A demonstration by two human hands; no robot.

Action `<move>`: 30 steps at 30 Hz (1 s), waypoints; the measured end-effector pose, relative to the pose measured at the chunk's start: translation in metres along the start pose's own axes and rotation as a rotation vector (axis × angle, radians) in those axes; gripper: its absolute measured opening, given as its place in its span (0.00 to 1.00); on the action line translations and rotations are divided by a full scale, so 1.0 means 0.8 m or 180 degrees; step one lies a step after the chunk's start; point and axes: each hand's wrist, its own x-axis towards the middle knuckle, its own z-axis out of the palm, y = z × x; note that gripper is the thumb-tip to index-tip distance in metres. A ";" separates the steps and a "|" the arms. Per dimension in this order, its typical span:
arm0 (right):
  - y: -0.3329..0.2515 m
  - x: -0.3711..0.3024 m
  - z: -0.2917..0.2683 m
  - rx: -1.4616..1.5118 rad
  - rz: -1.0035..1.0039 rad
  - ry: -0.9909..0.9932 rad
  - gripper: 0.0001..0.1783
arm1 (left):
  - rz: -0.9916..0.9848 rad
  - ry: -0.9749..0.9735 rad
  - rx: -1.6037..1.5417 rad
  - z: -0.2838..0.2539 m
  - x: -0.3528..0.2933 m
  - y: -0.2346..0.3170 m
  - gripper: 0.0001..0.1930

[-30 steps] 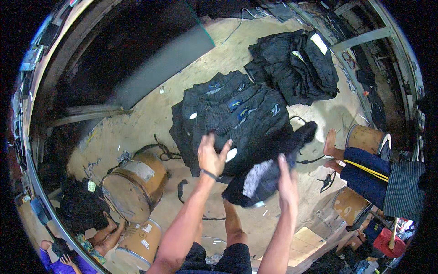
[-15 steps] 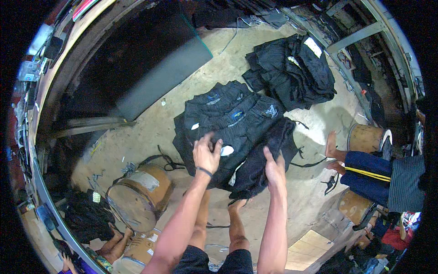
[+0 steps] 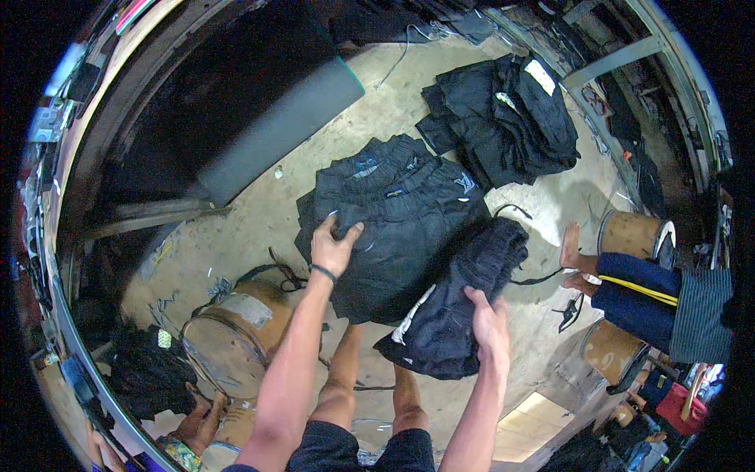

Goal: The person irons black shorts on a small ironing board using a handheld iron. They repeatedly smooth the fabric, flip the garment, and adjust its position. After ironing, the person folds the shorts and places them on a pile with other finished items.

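A stack of black shorts with gathered waistbands lies in front of me on the floor. My left hand rests at its left side, thumb and fingers apart, the fingertips by a small white patch. In my right hand is a folded pair of black shorts, gripped at its right edge with the thumb on top. These shorts are raised and tilted at the stack's near right side, showing a white strip on their left edge. The fingers beneath them are hidden.
Another pile of black garments lies beyond, at the far right. A brown drum stands near left. On the right a person's legs stretch out between two brown drums. A dark board lies at far left.
My right hand has drawn the folded shorts toward me and rightward, off the stack. My left hand has shifted left, its fingers spreading. More of the stack's top shows.
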 end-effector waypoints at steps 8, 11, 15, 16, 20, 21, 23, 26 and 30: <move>0.012 0.073 0.082 -0.1518 -0.0706 -0.0174 0.56 | 0.1016 -0.2180 0.0188 0.025 -0.202 0.085 0.15; 0.038 0.030 0.011 -0.0318 -0.0314 -0.0250 0.29 | 0.1436 -0.0473 0.0210 0.020 -0.137 0.067 0.15; 0.044 -0.077 -0.103 -0.0607 0.0086 0.0732 0.36 | 0.1062 -0.0554 0.0381 0.061 -0.077 0.038 0.33; 0.039 -0.099 -0.124 -0.0531 -0.0061 0.0860 0.37 | 0.1105 -0.0345 0.0812 0.074 -0.073 0.035 0.38; 0.016 -0.134 -0.166 -0.0516 0.0010 0.1116 0.39 | 0.0473 0.0358 0.0779 0.106 -0.072 0.041 0.43; 0.011 -0.123 -0.166 -0.0652 -0.0142 0.1024 0.38 | 0.0292 0.0094 0.0562 0.108 -0.074 0.043 0.40; 0.006 -0.076 -0.148 -0.0964 -0.0137 0.1068 0.36 | 0.0652 -0.0093 0.1624 0.108 -0.079 0.046 0.27; 0.003 0.034 -0.085 -0.0390 -0.0680 0.0077 0.34 | 0.2137 -0.0593 0.0985 0.114 -0.104 0.051 0.24; 0.016 0.143 0.030 -0.1064 -0.0791 -0.0578 0.76 | 0.1509 -0.2144 0.1240 0.130 -0.157 0.066 0.25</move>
